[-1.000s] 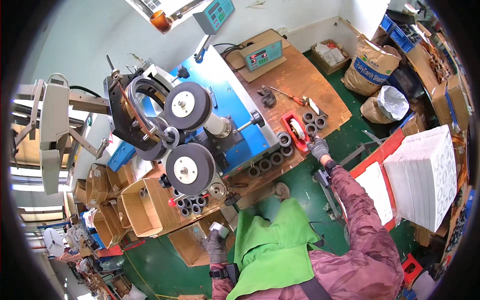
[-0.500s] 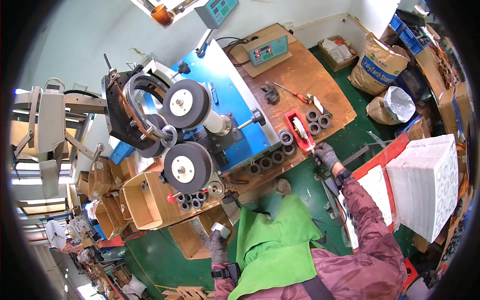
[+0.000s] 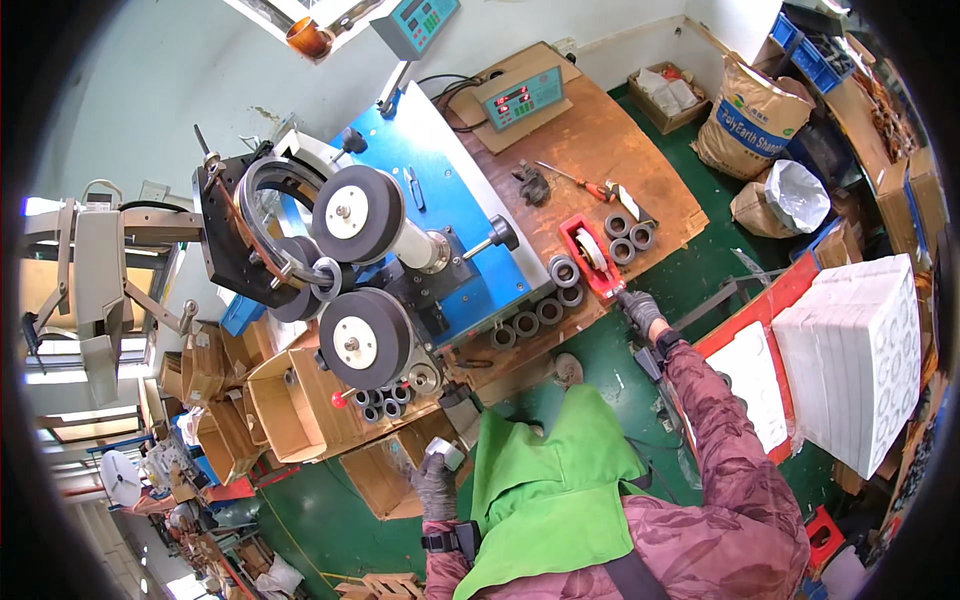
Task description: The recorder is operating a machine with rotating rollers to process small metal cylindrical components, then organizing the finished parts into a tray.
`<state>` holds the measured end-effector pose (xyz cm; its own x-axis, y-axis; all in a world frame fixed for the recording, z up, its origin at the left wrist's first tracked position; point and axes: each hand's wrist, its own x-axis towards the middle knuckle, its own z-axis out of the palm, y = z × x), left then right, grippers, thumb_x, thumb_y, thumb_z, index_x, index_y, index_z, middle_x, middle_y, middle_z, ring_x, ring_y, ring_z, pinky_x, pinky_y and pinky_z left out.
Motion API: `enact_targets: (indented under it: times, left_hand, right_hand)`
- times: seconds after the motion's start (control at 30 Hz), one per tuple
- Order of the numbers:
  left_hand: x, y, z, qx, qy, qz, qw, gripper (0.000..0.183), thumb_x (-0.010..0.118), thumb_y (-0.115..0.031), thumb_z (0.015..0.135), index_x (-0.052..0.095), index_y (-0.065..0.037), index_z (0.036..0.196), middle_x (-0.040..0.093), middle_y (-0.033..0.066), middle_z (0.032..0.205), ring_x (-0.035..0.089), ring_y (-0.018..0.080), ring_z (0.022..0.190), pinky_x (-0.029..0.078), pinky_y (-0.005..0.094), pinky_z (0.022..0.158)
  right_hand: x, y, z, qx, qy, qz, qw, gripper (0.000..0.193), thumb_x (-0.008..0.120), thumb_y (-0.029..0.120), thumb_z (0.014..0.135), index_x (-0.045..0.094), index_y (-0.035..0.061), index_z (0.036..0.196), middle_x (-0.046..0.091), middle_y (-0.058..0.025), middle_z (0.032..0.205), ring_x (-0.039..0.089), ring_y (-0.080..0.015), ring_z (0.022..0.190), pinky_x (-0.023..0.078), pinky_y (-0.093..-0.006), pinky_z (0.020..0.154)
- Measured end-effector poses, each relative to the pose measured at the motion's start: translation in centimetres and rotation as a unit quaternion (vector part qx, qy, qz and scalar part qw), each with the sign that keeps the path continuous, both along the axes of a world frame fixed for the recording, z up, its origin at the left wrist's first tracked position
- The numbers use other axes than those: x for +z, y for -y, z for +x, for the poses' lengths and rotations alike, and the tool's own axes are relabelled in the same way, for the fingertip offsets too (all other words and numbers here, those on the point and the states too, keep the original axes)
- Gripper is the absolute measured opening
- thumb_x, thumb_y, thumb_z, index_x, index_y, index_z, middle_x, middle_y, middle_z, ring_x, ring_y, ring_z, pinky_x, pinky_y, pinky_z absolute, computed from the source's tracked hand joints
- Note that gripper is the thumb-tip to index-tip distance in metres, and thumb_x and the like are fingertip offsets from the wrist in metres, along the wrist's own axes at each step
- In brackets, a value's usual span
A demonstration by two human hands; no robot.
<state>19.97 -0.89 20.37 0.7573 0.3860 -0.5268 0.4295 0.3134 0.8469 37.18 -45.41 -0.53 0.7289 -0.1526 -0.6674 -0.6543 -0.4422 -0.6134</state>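
Gloved right hand — reaching to the front edge of the wooden surface, beside the near end of the red tape dispenser; whether its grip is spread or pressed together cannot be told. Gloved left hand — low beside the green apron, its grip closed around a small grey roll. Dark rings lie in a row along the surface edge, left of the right hand; more rings sit behind the dispenser. Blue machine with two large wheels stands at left.
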Motion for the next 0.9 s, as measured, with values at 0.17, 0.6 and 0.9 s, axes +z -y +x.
enact_targets:
  times: [0.17,0.6,0.9]
  left_hand:
    - [0.2,0.2,-0.3,0.006,-0.001,0.023,1.000,0.038,0.066,-0.025,0.075,0.056,0.007,0.093,0.059,0.0117,0.086,0.060,0.0235,0.075,0.053,0.0390,0.066]
    - [0.2,0.0,-0.3,0.018,-0.069,0.009,0.997,0.039,0.065,-0.018,0.077,0.057,0.004,0.107,0.060,0.0044,0.091,0.056,0.0129,0.075,0.046,0.0250,0.066]
    - [5.0,-0.6,2.7,-0.156,-0.129,0.145,0.969,0.042,0.059,-0.024,0.078,0.056,-0.001,0.113,0.060,0.0023,0.097,0.054,0.0104,0.084,0.043,0.0215,0.074]
  right_hand:
    - [-1.2,0.1,0.6,0.041,0.045,-0.048,0.997,0.054,0.042,0.052,0.084,0.059,0.0038,0.069,0.051,-0.0119,0.051,0.056,-0.0252,0.050,0.042,-0.0379,0.049]
    - [-6.7,4.3,-6.5,-0.029,0.133,-0.275,0.952,0.023,0.056,0.028,0.078,0.061,0.0082,0.088,0.062,-0.0142,0.088,0.059,-0.0324,0.083,0.046,-0.0377,0.071]
    - [12.6,-11.6,-3.4,0.372,0.276,0.082,0.882,0.023,0.057,0.028,0.079,0.061,0.0061,0.084,0.060,-0.0136,0.072,0.058,-0.0294,0.068,0.046,-0.0362,0.064]
